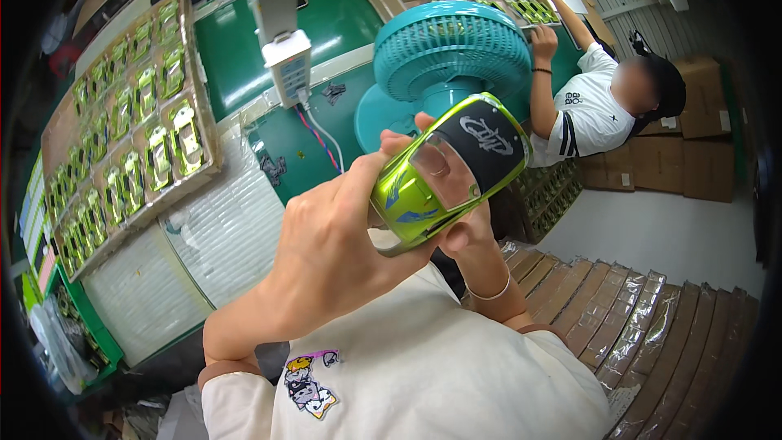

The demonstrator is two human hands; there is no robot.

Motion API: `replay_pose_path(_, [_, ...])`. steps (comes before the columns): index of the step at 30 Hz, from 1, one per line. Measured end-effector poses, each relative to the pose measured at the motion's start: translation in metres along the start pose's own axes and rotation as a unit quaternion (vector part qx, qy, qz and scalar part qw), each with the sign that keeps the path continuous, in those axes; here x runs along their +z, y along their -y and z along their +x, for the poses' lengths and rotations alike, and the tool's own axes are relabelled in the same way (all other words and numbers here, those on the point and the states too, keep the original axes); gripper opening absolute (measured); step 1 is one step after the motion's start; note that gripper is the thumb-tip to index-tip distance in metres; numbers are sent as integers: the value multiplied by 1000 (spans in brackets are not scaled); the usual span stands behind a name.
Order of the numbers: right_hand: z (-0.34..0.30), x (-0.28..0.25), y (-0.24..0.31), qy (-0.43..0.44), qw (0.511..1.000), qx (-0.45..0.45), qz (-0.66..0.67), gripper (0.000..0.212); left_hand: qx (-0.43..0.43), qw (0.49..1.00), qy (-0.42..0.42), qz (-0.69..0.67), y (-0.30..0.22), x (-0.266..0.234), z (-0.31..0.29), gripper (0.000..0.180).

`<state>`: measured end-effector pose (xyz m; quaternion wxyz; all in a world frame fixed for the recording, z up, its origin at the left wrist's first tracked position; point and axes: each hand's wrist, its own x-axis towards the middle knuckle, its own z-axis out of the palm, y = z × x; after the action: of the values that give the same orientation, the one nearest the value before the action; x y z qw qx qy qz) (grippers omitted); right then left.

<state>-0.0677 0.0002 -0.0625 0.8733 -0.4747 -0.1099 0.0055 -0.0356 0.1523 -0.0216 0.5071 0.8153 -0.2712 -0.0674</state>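
Up in front of my chest is a shiny lime-green toy car body shell with a black panel, a clear window and blue markings. It is tilted, and its outer side faces up. My left hand grips the shell's left side, fingertips showing at its upper edge. From beneath, my right hand closes on its lower right edge; most of those fingers are hidden behind the shell. At the left, a cardboard tray holds rows of similar green car shells.
A teal fan stands just beyond the shell on the green table. A white socket box with cables hangs left of it. Another tray of shells lies at the back, where a co-worker reaches. Stacked flattened cardboard trays fill the lower right.
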Motion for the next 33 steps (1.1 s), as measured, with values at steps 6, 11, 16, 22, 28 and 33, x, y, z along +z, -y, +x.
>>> replay_pose_path(6, [-9,-42,36,-62,996,-16,-60,85,62,994,92,-9,-21,21,37,90])
replay_pose_path(11, [13,-124,134,-205,954,-123,-182,67,57,993,36,-92,-19,30,71,94])
replay_pose_path(16, [91,-270,183,-291,887,-49,-356,62,-47,993,-80,-79,-5,40,106,64])
replay_pose_path(22, [184,-429,137,-255,728,77,-632,70,-145,968,-195,-58,-13,53,135,53])
replay_pose_path(28, [239,-490,77,-267,610,165,-728,67,-218,941,-259,2,-31,70,143,50])
replay_pose_path(33, [240,-502,60,-244,568,103,-779,64,-237,929,-282,32,-37,87,153,48])
